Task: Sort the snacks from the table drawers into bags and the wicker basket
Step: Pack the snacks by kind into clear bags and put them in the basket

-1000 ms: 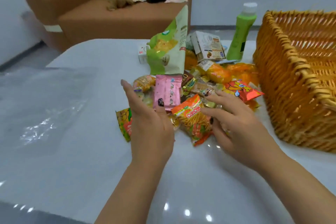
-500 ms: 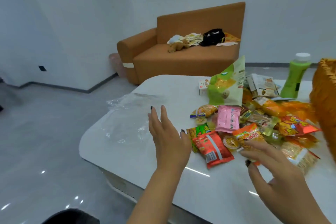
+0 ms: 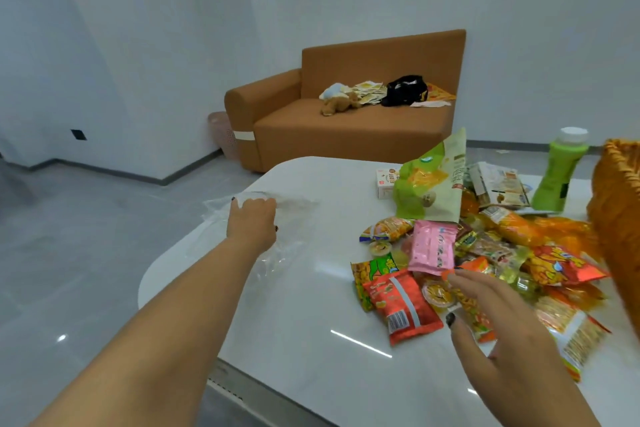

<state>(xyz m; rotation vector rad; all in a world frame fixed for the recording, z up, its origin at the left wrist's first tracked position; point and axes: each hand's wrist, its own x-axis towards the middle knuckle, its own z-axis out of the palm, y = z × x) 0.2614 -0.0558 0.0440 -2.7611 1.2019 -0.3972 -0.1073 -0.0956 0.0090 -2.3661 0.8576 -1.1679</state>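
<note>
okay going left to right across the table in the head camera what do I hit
Clear plastic bag under the left hand → red snack packet → pink packet → green bottle → wicker basket.

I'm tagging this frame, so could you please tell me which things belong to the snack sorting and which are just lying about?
Job:
snack pile
clear plastic bag
wicker basket
left hand
right hand

Lying about:
sofa
black bag
soft toy

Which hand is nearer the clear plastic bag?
Left. The left hand is on the clear plastic bag; the right hand hovers apart from it, over the snacks.
</note>
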